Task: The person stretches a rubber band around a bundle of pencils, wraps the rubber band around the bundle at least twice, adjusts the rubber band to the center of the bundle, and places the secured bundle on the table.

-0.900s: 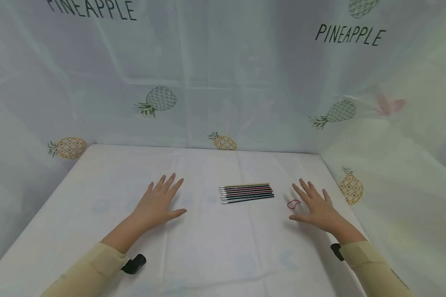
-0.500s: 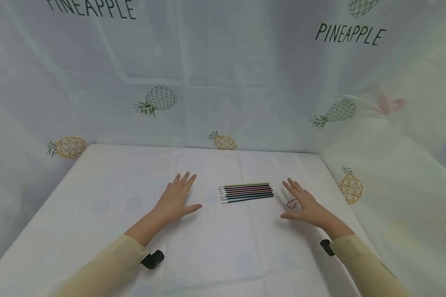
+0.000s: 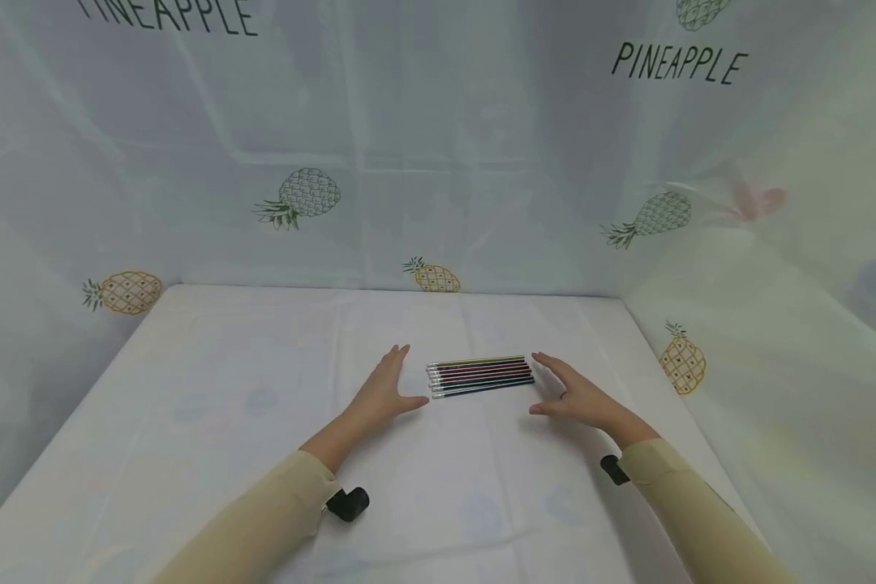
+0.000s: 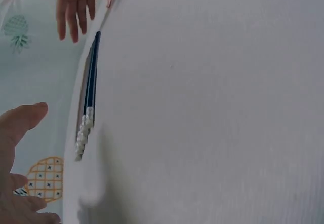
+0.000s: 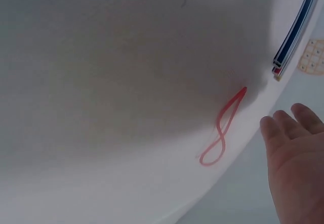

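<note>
Several pencils (image 3: 480,376), left grip (image 3: 378,392) and right grip (image 3: 580,397) wide, both nearer them than before

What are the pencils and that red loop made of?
Pencils: probably wood with glossy paint, because they're straight, thin sticks with shiny colored sides. Their pale ends glint a bit like metal, but they're blurry.

Red loop: maybe smooth rubber, because it's thin and curls softly, though it could be string or plastic.

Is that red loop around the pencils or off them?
Off: the right wrist view shows the red loop lying on the white cloth, apart from the pencils.
</note>
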Available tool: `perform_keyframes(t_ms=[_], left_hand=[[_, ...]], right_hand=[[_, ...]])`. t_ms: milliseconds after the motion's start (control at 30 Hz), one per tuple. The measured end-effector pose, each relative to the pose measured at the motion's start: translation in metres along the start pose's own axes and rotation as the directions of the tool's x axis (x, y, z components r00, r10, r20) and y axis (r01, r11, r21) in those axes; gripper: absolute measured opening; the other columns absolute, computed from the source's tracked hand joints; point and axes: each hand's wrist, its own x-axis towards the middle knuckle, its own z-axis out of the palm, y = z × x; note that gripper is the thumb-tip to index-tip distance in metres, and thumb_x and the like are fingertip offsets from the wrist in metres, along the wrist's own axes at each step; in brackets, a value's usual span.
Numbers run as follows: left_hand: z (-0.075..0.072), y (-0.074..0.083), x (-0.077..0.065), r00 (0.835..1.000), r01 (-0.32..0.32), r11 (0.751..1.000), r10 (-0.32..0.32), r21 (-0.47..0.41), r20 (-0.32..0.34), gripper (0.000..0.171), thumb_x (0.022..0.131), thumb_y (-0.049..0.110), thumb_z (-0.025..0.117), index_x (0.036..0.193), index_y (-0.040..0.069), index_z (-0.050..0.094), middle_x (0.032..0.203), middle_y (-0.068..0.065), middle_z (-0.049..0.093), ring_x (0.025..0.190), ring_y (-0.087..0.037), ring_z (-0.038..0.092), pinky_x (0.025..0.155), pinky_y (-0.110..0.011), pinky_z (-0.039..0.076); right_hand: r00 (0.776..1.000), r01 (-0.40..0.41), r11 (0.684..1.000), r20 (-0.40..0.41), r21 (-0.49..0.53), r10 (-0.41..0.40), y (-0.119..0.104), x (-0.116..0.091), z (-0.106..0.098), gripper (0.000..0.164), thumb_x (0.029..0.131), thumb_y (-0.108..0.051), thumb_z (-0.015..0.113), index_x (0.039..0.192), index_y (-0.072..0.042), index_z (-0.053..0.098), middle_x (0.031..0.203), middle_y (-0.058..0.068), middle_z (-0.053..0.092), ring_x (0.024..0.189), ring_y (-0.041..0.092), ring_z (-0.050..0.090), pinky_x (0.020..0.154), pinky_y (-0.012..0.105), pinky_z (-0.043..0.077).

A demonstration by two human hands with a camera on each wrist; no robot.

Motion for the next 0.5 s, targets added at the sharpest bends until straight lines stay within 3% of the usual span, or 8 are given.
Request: perform_keyframes(t_ms=[200, 500], left_hand=[[0.024, 0.003, 0.014, 0.998, -0.003, 0.990, -0.006, -0.138, -0.065, 0.090, 0.080, 0.023, 0.082, 0.150, 0.000, 0.029, 0.155, -0.019, 0.028, 0.143, -0.035, 0.024, 0.115, -0.047, 0.023], [0.044, 0.007, 0.019, 0.995, -0.029, 0.974, 0.008, -0.223, -0.095, 0.090, 0.078, 0.020, 0.083, 0.148, -0.002, 0.031, 0.154, -0.021, 0.029, 0.143, -0.038, 0.022, 0.115, -0.051, 0.021]], right_hand=[[0.999, -0.045, 0.999, 0.017, 0.022, 0.045, 0.004, 0.012, 0.002, 0.100, 0.077, -0.034, 0.084, 0.155, -0.014, 0.024, 0.158, 0.019, 0.019, 0.139, 0.049, 0.023, 0.108, 0.063, 0.026], [0.997, -0.067, 0.997, 0.032, 0.042, 0.066, 0.007, 0.026, 0.003, 0.103, 0.074, -0.028, 0.087, 0.154, -0.010, 0.025, 0.158, 0.021, 0.019, 0.139, 0.048, 0.024, 0.110, 0.060, 0.026]])
